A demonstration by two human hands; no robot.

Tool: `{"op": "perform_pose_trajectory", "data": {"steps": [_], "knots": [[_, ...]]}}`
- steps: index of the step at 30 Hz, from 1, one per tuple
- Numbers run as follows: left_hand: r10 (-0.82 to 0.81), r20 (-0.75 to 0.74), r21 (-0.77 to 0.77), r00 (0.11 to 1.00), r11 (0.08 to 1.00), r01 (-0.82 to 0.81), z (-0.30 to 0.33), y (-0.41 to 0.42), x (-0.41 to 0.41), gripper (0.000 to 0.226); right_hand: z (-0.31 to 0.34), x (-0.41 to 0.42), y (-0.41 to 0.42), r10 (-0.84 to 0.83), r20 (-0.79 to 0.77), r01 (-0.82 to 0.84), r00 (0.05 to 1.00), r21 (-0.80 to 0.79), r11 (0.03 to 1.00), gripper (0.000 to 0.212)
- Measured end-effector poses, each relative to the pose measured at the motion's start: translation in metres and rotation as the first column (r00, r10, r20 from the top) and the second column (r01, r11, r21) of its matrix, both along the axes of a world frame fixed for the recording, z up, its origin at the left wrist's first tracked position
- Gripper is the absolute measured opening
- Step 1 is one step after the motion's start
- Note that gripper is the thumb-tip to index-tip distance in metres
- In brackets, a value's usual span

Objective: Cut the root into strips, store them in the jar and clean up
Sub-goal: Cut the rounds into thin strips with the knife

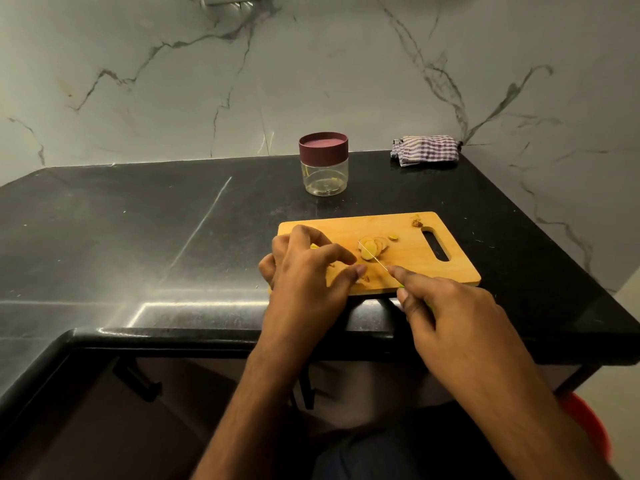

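Observation:
A wooden cutting board (415,265) lies on the black counter. Several pale yellow root slices (372,245) sit in a fanned pile at its middle, with small scraps (417,222) near the far right corner. My right hand (446,306) grips a knife with a green handle; its thin blade (372,254) lies across the slices. My left hand (304,271) rests on the board left of the slices, thumb and forefinger close together by the pile; whether they pinch a piece is hidden. A clear jar (323,164) with a maroon lid on stands behind the board.
A folded checked cloth (426,150) lies at the back right against the marble wall. The counter's front edge (225,336) runs just below the board. Something red (585,424) is on the floor at the lower right.

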State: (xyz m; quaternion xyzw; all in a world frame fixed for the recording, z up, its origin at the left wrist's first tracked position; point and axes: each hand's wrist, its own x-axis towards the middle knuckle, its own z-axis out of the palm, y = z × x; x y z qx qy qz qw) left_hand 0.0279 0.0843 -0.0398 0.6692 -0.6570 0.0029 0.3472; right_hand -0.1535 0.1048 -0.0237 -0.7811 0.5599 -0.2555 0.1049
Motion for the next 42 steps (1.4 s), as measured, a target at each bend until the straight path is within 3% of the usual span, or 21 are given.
{"op": "perform_pose_trajectory", "data": {"steps": [5, 14, 19, 26, 30, 42], "knots": [[-0.049, 0.018, 0.06, 0.999, 0.997, 0.047, 0.004, -0.005, -0.005, 0.014, -0.001, 0.002, -0.004, -0.011, 0.005, 0.011, 1.0, -0.001, 1.0, 0.041], [0.177, -0.125, -0.042, 0.976, 0.982, -0.183, 0.005, -0.003, 0.016, 0.009, -0.002, 0.009, -0.006, 0.005, 0.021, -0.004, 1.0, -0.014, 1.0, 0.039], [0.139, -0.152, -0.023, 0.979, 0.989, -0.144, 0.01, -0.004, 0.026, 0.01, -0.004, 0.018, -0.012, 0.002, -0.001, -0.002, 1.0, -0.052, 0.999, 0.039], [0.067, -0.064, -0.079, 0.996, 0.994, -0.072, 0.005, -0.009, 0.021, 0.007, -0.006, 0.019, -0.019, 0.007, 0.018, -0.005, 1.0, -0.081, 0.997, 0.039], [0.014, 0.057, -0.111, 0.998, 0.994, -0.008, 0.003, -0.012, 0.009, 0.017, -0.008, 0.007, -0.021, -0.007, 0.17, 0.024, 0.985, -0.1, 0.995, 0.036], [0.062, 0.063, 0.075, 0.996, 0.995, -0.067, 0.011, -0.032, -0.021, 0.033, -0.017, -0.008, -0.029, 0.011, 0.262, 0.017, 0.965, -0.101, 0.995, 0.035]]}}
